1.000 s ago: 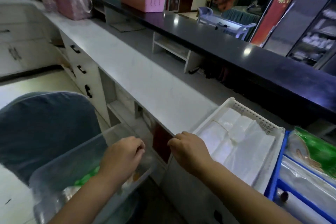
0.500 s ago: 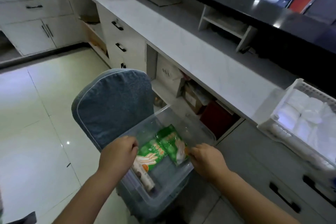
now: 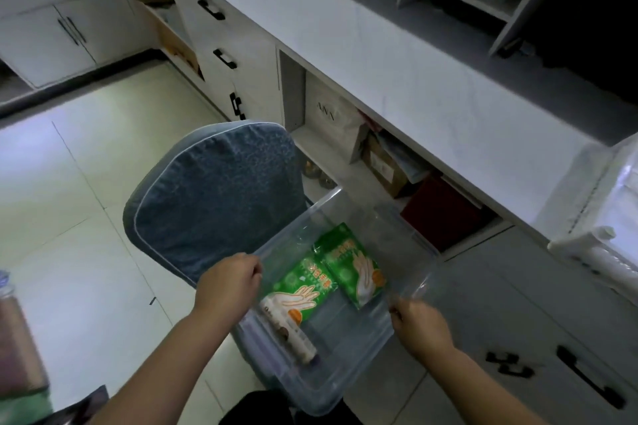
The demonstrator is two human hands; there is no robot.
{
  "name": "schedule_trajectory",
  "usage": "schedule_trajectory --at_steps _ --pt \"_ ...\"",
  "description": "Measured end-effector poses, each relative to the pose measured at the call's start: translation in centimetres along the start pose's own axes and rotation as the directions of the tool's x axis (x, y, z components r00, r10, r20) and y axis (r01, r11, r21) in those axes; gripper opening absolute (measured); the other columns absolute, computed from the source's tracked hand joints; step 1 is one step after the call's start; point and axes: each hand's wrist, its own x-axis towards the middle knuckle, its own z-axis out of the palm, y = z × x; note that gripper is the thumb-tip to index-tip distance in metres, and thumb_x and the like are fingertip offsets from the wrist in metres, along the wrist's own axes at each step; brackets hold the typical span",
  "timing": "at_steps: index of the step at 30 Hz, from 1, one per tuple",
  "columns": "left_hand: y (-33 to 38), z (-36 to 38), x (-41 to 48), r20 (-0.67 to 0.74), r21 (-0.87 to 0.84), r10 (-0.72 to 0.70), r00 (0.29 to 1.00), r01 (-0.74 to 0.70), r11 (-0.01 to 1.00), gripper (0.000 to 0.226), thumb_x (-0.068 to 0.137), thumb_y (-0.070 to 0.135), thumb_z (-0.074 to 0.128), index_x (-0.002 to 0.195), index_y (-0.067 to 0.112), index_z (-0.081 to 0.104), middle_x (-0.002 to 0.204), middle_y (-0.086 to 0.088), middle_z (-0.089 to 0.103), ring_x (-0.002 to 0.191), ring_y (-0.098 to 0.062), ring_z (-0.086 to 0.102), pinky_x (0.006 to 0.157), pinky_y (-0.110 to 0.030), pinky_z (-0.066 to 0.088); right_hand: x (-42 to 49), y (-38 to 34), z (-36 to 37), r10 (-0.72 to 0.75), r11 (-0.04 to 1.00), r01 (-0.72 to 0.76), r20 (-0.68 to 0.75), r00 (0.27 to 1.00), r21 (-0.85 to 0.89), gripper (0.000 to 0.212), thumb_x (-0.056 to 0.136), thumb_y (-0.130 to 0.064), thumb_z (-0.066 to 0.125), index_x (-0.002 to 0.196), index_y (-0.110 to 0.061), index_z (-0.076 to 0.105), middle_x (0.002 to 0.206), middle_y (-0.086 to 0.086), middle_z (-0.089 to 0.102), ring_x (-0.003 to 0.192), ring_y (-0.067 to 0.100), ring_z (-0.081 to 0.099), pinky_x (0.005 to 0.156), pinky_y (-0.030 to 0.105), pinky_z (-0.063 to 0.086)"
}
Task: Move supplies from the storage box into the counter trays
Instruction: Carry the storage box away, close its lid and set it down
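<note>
A clear plastic storage box (image 3: 348,369) sits on a chair in front of me. Inside lie two green glove packets, one (image 3: 303,283) on the left and one (image 3: 355,262) on the right, plus a roll-shaped item (image 3: 293,335) along the left wall. My left hand (image 3: 229,281) grips the box's left rim with curled fingers. On the right rim my right hand (image 3: 419,323) holds the edge. A white perforated counter tray (image 3: 580,245) shows at the right edge on the counter.
The chair's grey-blue padded back (image 3: 214,190) stands just behind the box. The white counter (image 3: 397,72) runs diagonally with open shelves below holding a white paper bag (image 3: 331,121) and boxes. Drawers with black handles (image 3: 587,379) are at lower right. Tiled floor (image 3: 86,210) lies left.
My view swung from the counter down to the box on the chair. Both hands went from the counter edge to the box's two rims.
</note>
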Motion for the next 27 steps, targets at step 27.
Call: schedule_trajectory --at_steps 27 --pt "-2.8 10.0 18.2 0.508 0.05 0.182 0.842 -0.24 0.969 0.019 0.088 0.016 0.055 0.1 0.002 0.048 0.105 -0.021 0.062 0.093 -0.036 0.061 0.07 -0.038 0.048 1.5 -9.8 9.3 0.836 0.197 -0.65 0.22 0.503 0.734 0.063 0.086 0.015 0.035 0.135 -0.023 0.047 0.112 0.01 0.041 0.081 0.021 0.05 0.067 0.023 0.042"
